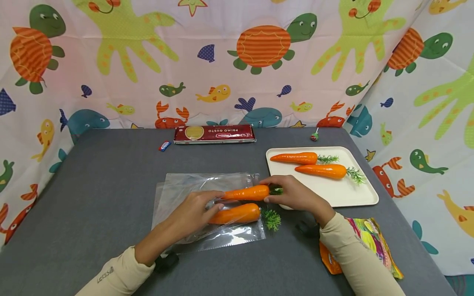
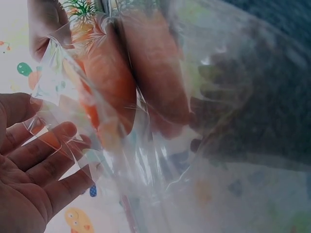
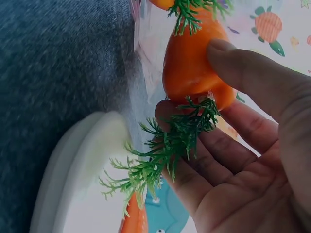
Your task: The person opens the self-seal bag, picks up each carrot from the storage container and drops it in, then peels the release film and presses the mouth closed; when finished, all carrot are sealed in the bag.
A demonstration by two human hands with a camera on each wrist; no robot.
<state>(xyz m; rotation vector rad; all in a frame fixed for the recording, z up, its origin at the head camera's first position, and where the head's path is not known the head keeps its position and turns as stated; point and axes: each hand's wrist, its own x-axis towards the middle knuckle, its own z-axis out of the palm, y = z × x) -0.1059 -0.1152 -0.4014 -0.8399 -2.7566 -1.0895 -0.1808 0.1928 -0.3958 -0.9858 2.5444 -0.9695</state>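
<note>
A clear plastic bag [image 1: 174,181] lies on the grey table, its mouth facing right. Inside it is one carrot [image 1: 237,214], the green top sticking out past the bag's edge. My right hand [image 1: 296,195] grips a second carrot [image 1: 248,193] near its leafy end, thumb on one side and fingers on the other in the right wrist view. That carrot's tip points left, over the bag. My left hand [image 1: 192,211] is at the bag beside the tip, its spread fingers [image 2: 63,189] against the clear film in the left wrist view.
A cream tray [image 1: 355,197] with two more carrots [image 1: 322,171] stands right of the bag. A colourful packet [image 1: 374,238] lies partly under my right forearm. At the back are a dark red pasta pack [image 1: 214,134], a small wrapped sweet [image 1: 164,146] and a lollipop [image 1: 314,136].
</note>
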